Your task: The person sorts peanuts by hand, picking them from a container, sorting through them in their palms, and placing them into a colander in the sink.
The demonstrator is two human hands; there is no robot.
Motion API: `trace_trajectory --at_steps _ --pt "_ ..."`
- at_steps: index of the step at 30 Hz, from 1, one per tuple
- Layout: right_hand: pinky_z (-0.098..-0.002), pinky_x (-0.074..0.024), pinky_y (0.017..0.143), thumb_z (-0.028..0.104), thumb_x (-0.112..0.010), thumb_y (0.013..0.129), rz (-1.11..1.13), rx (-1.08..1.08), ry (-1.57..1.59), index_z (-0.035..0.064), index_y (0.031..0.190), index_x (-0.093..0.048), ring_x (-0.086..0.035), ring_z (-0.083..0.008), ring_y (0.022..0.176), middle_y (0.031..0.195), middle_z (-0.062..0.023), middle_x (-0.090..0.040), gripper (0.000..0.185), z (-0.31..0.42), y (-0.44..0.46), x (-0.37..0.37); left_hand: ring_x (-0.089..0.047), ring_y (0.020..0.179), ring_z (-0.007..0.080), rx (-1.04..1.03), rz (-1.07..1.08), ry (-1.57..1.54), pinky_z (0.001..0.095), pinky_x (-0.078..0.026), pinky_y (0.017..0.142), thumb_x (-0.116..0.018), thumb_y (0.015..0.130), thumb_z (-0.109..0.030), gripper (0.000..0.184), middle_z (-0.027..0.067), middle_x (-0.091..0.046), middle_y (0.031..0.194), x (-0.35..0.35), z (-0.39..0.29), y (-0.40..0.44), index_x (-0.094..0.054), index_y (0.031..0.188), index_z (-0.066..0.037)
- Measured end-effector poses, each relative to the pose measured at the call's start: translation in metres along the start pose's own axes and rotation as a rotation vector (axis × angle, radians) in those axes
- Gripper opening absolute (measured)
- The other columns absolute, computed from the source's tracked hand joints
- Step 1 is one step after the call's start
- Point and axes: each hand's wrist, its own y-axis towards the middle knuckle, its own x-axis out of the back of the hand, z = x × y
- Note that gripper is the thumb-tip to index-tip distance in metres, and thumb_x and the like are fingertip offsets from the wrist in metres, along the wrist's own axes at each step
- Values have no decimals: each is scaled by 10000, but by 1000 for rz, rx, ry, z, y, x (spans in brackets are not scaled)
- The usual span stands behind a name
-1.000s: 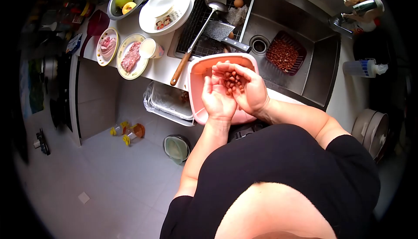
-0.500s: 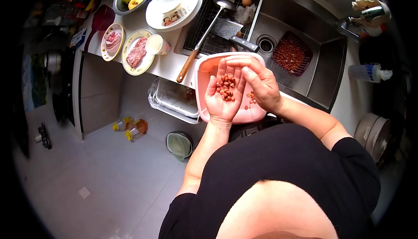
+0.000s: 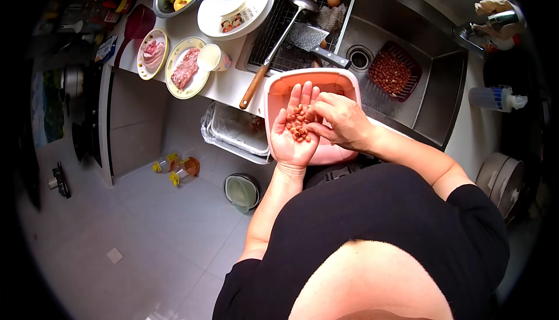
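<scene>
Palm up over the pink basin (image 3: 343, 155), my left hand (image 3: 296, 145) holds a small heap of reddish-brown peanuts (image 3: 297, 126). Its fingers stretch away from me. My right hand (image 3: 340, 122) reaches in from the right with bent fingers, thumb and fingertips at the edge of the heap. Whatever lies between those fingertips is too small to make out. In the sink, a dark red basket (image 3: 414, 74) holds many more peanuts.
A cleaver (image 3: 332, 57) and a wooden-handled spatula (image 3: 254, 87) lie across the rack (image 3: 250, 58) beside the sink (image 3: 434, 104). Left of it are a meat plate (image 3: 187, 93), a cup (image 3: 211, 58), a white bowl (image 3: 265, 14) and a metal bowl (image 3: 160, 5). A bin (image 3: 241, 193) stands below.
My cupped hands have parted, with the peanuts resting in my left palm. My right hand moved away rightward, then came back with its fingers bent to the heap. The view shifted slightly.
</scene>
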Motion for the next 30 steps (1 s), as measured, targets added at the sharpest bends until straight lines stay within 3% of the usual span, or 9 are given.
trace_trajectory --at_steps 6,11,13,14,17,21,23,25,30 --pt "-393 -492 654 154 -699 718 39 -47 -32 46 814 -548 -594 -290 753 791 -119 -560 209 1 3 0 -253 1382 272 -5 -13 4 397 -240 1123 -394 919 -210 521 125 -285 1489 -1 2 -3 -330 1409 -43" --pt "-353 -500 625 110 -659 754 144 -149 406 10 833 -534 -630 -271 692 754 -134 -613 179 12 35 7 -367 1309 273 -36 -93 -52 393 -354 1053 -388 926 -224 489 121 -377 1429 16 -9 -10 -368 1378 -37" --pt "-301 -479 588 88 -661 775 255 -113 452 11 848 -542 -596 -185 666 732 -82 -598 160 23 57 3 -427 1252 241 10 64 -157 374 -371 1032 -385 936 -238 441 89 -450 1361 32 -12 -16 -421 1325 -33" --pt "-316 -486 603 109 -669 778 316 -48 417 14 869 -546 -600 -201 670 758 -85 -605 180 30 70 -2 -502 1141 186 -116 -103 38 342 -368 1012 -368 949 -239 359 50 -573 1170 31 -9 -18 -499 1233 -62" --pt "-401 -490 737 202 -666 797 432 -10 344 29 936 -555 -620 -308 837 842 -136 -616 248 38 98 -22 -581 1006 151 24 25 -124 276 -460 885 -384 945 -253 307 0 -652 939 46 -14 -27 -579 1093 -68" --pt "-402 -489 708 230 -657 803 193 75 238 49 919 -587 -615 -309 807 851 -118 -615 226 32 93 -24 -570 1053 141 -33 -130 16 276 -476 866 -394 940 -269 323 3 -647 1050 19 -16 -33 -599 1098 -75" --pt "-373 -504 652 197 -658 786 212 130 255 85 923 -623 -619 -276 762 789 -87 -611 181 25 71 -14 -563 1041 210 57 -91 -244 336 -494 848 -428 937 -321 355 38 -611 1137 11 -20 -33 -572 1173 -98" --pt "-363 -516 638 191 -669 770 399 153 229 136 964 -645 -622 -252 782 826 -68 -616 203 25 45 -3 -423 1265 283 -98 -121 37 433 -345 1059 -367 958 -300 434 128 -483 1337 -12 -10 -27 -465 1301 -53" --pt "-365 -521 641 163 -673 767 250 143 124 130 927 -644 -622 -253 800 865 -59 -600 165 10 4 -7 -385 1293 298 -79 -22 71 427 -269 1109 -348 971 -252 418 162 -466 1346 9 1 -19 -443 1309 -26"
